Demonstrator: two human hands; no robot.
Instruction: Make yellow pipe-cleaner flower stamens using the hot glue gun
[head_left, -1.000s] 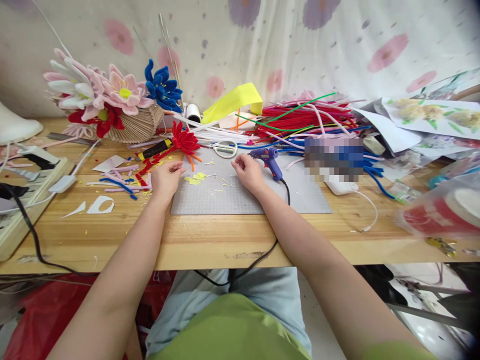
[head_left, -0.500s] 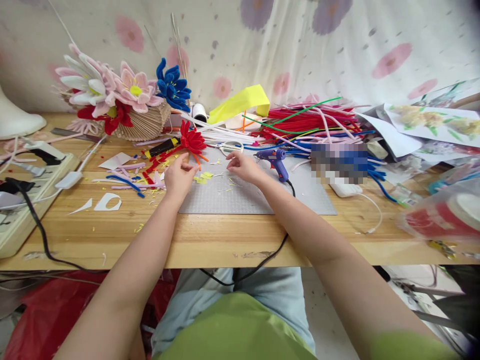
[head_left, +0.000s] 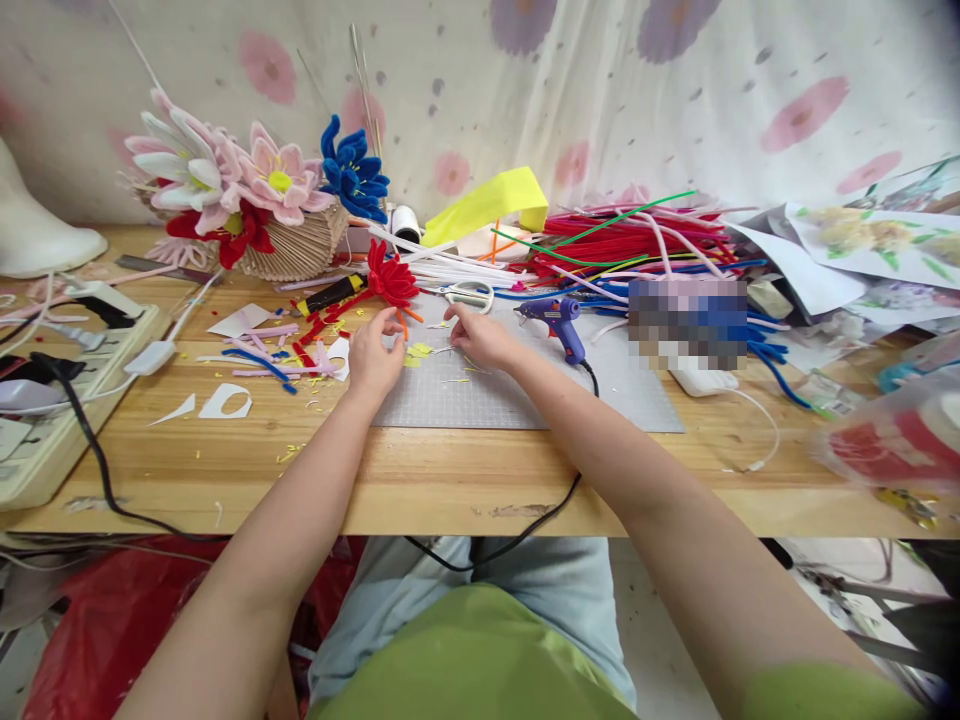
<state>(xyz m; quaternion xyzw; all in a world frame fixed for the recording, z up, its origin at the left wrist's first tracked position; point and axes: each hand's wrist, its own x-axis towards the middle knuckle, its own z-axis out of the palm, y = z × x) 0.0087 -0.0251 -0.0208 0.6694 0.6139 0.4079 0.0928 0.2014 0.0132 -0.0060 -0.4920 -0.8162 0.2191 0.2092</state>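
My left hand [head_left: 377, 357] is over the left part of the grey cutting mat [head_left: 510, 402], its thumb and forefinger apart with nothing visible between them. Just beyond its fingertips lies a red fuzzy flower [head_left: 390, 277] with orange stems [head_left: 406, 322]. My right hand [head_left: 480, 337] reaches in from the right, its fingers bent together beside a thin white piece; whatever they hold is too small to make out. Yellow scraps [head_left: 419, 351] lie on the mat between the hands. White-handled scissors [head_left: 471, 296] rest behind my right hand.
A purple glue gun [head_left: 556, 322] stands right of my right hand, its black cord running over the table edge. Fuzzy stems [head_left: 630, 235] are heaped behind. Finished flowers [head_left: 279, 180] fill a woven holder at the left, above a power strip [head_left: 112, 375]. A cup [head_left: 896, 440] is at far right.
The whole view has shifted slightly. My left thumb and forefinger have spread apart from a near pinch. My right hand has moved slightly left, closer to the small pieces on the mat.
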